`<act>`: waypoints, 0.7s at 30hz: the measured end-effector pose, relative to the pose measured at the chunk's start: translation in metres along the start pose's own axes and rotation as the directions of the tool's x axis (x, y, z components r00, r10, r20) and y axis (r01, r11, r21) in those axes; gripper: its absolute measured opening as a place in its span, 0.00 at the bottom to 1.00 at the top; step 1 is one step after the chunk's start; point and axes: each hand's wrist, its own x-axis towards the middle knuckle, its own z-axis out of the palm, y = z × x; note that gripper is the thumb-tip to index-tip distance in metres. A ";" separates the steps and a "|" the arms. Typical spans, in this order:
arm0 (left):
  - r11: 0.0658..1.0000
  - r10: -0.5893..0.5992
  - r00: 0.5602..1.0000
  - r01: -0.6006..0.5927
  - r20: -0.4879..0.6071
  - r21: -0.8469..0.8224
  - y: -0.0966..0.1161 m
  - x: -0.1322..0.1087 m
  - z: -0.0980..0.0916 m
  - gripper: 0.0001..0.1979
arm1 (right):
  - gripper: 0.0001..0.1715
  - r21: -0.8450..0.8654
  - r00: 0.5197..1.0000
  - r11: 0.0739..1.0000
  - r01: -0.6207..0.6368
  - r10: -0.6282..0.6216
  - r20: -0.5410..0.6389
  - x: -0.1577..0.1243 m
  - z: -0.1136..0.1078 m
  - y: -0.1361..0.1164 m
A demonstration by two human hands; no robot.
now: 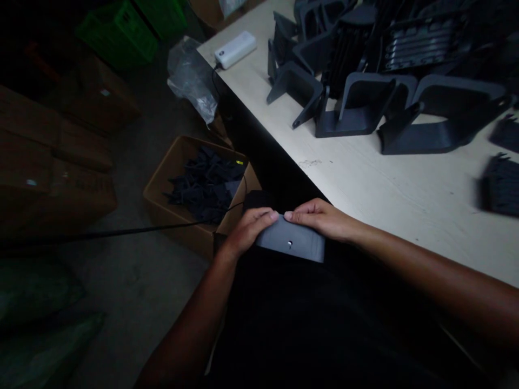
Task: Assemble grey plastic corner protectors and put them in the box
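While both hands pinch it, the grey plastic part (302, 241) lies just below the centre of the frame, its broad face up, one small round hole near the middle. Step in hand, as judged: two-handed holding or handling of this single piece; finer purpose not readable. Next move, as judged: calls for an even grip at the upper edge, with the hole's face left unobstructed.

Left hand (248, 229): at the part's upper left corner, thumb along the top edge, other fingers mostly hidden; forearm rising from lower left. Right hand (322, 219): at the upper right, thumb pointing left, its tip near the left thumb's but apart; forearm slanting in from the right edge.

Cardboard box (190, 240): left of centre, holding dark plastic pieces (205, 181). Table (365, 189): right side, bearing dark brackets (348, 124), upper right, and a white device (237, 49), top centre.
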 end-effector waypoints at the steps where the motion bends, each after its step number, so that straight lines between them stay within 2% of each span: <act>1: 0.997 -0.006 0.997 -0.001 0.081 0.078 0.003 0.000 -0.001 0.17 | 0.30 -0.009 1.000 1.000 0.012 -0.013 -0.019 0.000 0.001 0.000; 3: 0.991 -0.011 0.989 -0.009 0.147 0.135 0.005 0.000 -0.004 0.17 | 0.28 -0.051 0.992 0.997 0.066 -0.071 -0.103 -0.002 0.002 -0.003; 4: 0.993 -0.004 0.992 -0.010 0.123 0.118 0.004 0.000 -0.006 0.18 | 0.27 -0.099 0.981 0.990 0.103 -0.118 -0.152 -0.004 0.002 -0.006; 8: 0.998 -0.011 0.994 0.004 -0.112 -0.064 -0.004 -0.002 -0.023 0.17 | 0.27 -0.354 0.898 0.914 0.199 -0.315 -0.308 -0.014 0.003 -0.022; 10: 0.983 0.018 0.965 -0.066 -0.263 -0.173 -0.006 -0.005 -0.030 0.16 | 0.30 -0.417 0.835 0.882 0.218 -0.390 -0.389 -0.022 0.005 -0.028; 12: 0.948 0.074 0.911 -0.191 -0.407 -0.255 -0.005 -0.008 -0.033 0.15 | 0.29 -0.402 0.784 0.885 0.234 -0.416 -0.460 -0.028 0.009 -0.033; 13: 0.927 0.103 0.882 -0.253 -0.459 -0.277 -0.004 -0.009 -0.033 0.14 | 0.27 -0.362 0.784 0.902 0.235 -0.396 -0.477 -0.031 0.012 -0.034; 14: 0.908 0.130 0.862 -0.302 -0.490 -0.290 -0.003 -0.011 -0.031 0.14 | 0.25 -0.299 0.808 0.926 0.229 -0.352 -0.472 -0.032 0.015 -0.035; 15: 0.896 0.153 0.854 -0.333 -0.498 -0.295 -0.002 -0.014 -0.028 0.13 | 0.24 -0.219 0.852 0.952 0.213 -0.291 -0.436 -0.032 0.019 -0.035; 17: 0.903 0.192 0.881 -0.331 -0.433 -0.273 -0.001 -0.020 -0.022 0.12 | 0.23 -0.043 0.940 0.987 0.157 -0.162 -0.299 -0.029 0.027 -0.035; 18: 0.920 0.202 0.912 -0.301 -0.356 -0.249 0.000 -0.023 -0.019 0.12 | 0.22 0.045 0.963 0.990 0.130 -0.115 -0.245 -0.027 0.030 -0.034; 20: 0.963 0.177 0.976 -0.198 -0.125 -0.185 0.000 -0.027 -0.016 0.14 | 0.21 0.210 0.973 0.971 0.119 -0.072 -0.221 -0.021 0.035 -0.034; 21: 0.976 0.148 0.989 -0.150 -0.025 -0.158 0.001 -0.028 -0.016 0.17 | 0.20 0.268 0.969 0.954 0.137 -0.074 -0.234 -0.019 0.037 -0.033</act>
